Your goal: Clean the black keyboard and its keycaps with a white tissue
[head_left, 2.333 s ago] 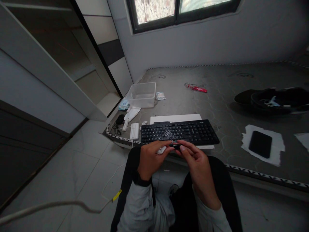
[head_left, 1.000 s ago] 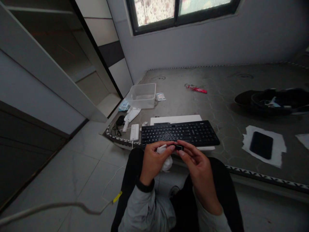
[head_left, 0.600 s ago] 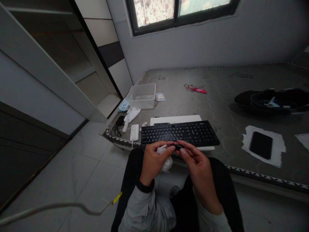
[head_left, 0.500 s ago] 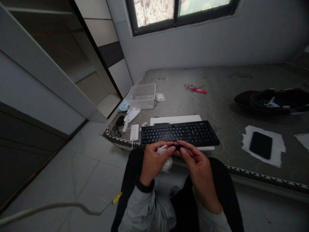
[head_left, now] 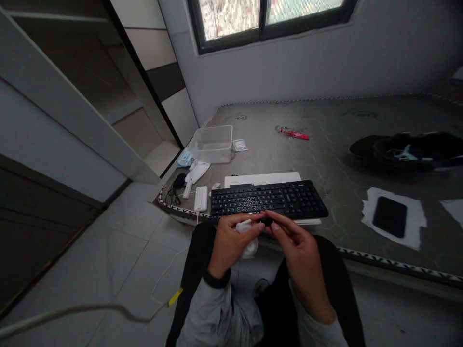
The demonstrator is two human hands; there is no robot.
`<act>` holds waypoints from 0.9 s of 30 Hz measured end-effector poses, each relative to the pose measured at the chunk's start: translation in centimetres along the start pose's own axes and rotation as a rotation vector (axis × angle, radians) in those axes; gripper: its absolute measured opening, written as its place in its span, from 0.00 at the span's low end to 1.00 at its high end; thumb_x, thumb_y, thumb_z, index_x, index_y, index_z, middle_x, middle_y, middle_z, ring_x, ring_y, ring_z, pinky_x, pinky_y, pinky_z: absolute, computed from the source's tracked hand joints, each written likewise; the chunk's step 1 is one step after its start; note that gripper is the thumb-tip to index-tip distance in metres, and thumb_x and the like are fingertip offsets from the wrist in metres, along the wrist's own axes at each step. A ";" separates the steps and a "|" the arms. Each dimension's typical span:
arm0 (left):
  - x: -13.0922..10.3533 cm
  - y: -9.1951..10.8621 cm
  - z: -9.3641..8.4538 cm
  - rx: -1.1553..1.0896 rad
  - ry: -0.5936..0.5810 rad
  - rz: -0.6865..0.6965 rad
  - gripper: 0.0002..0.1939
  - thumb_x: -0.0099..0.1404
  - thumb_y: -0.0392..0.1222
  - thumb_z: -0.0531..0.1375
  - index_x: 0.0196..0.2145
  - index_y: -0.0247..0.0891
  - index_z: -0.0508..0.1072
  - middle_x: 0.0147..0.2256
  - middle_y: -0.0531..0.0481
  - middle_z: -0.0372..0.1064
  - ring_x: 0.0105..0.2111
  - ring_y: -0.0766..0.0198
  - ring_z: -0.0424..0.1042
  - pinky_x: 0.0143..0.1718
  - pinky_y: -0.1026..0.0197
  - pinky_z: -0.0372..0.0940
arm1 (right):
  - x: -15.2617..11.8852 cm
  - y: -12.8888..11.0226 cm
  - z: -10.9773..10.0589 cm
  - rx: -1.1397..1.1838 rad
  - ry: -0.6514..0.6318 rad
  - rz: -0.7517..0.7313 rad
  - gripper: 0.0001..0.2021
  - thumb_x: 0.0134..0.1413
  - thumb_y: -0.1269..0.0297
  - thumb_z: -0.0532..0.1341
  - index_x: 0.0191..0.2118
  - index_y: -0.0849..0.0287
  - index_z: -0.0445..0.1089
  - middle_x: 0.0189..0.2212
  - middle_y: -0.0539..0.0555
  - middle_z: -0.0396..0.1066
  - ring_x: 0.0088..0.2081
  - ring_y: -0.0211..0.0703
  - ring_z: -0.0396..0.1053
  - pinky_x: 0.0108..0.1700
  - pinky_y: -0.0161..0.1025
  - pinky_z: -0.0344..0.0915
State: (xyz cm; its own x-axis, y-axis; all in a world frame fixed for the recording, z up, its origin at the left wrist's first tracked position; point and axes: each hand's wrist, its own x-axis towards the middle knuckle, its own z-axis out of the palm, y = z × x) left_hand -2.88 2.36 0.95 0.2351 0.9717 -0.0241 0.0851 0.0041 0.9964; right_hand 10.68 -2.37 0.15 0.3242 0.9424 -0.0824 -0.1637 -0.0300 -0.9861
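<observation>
A small black piece (head_left: 268,221), too small and dark to name, is pinched between the fingertips of both hands. My left hand (head_left: 227,245) is closed and also has a crumpled white tissue (head_left: 250,249) tucked against its palm, hanging below the fingers. From the other side, my right hand (head_left: 302,253) grips the same black piece with thumb and fingers. Just beyond both hands lies a black keyboard (head_left: 267,198), its near edge partly hidden by my fingers. A white flat sheet or box (head_left: 264,178) lies under the keyboard and shows along its back and front edges.
Left of the keyboard are a white power bank (head_left: 201,198) with a cable, a coiled black cord (head_left: 173,195) and a clear plastic box (head_left: 212,153). A phone (head_left: 390,216) on white paper, a black cap (head_left: 405,153) and a red wrapper (head_left: 297,135) lie farther right.
Both hands stay in nearly the same place, with fingertips shifting slightly around the black piece. Nothing else has visibly moved.
</observation>
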 end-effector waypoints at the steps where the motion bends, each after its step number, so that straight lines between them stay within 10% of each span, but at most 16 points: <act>1: 0.0 0.0 0.0 0.002 0.003 -0.009 0.14 0.54 0.45 0.68 0.38 0.38 0.81 0.34 0.47 0.81 0.29 0.65 0.75 0.28 0.67 0.65 | 0.0 -0.1 0.0 -0.014 0.000 0.001 0.14 0.53 0.59 0.63 0.46 0.52 0.75 0.47 0.53 0.77 0.48 0.49 0.73 0.55 0.50 0.68; 16: -0.1 0.7 0.0 0.020 0.056 0.010 0.11 0.57 0.44 0.66 0.37 0.38 0.81 0.37 0.45 0.81 0.34 0.61 0.77 0.35 0.64 0.69 | -0.3 0.0 -0.1 -0.053 -0.059 -0.035 0.15 0.54 0.58 0.63 0.48 0.50 0.73 0.49 0.52 0.75 0.52 0.47 0.71 0.56 0.47 0.68; 27: 0.0 -0.2 -0.2 0.352 0.203 0.441 0.04 0.59 0.39 0.65 0.33 0.42 0.80 0.31 0.51 0.77 0.32 0.66 0.74 0.35 0.64 0.67 | 0.1 0.6 0.1 -0.002 -0.047 0.006 0.13 0.53 0.57 0.64 0.46 0.49 0.75 0.44 0.50 0.78 0.43 0.43 0.77 0.49 0.40 0.74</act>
State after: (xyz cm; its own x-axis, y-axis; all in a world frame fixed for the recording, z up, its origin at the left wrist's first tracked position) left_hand -3.09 2.43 0.74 0.1343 0.8899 0.4359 0.3456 -0.4543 0.8210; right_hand 10.52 -2.26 -0.43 0.2787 0.9569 -0.0819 -0.1638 -0.0367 -0.9858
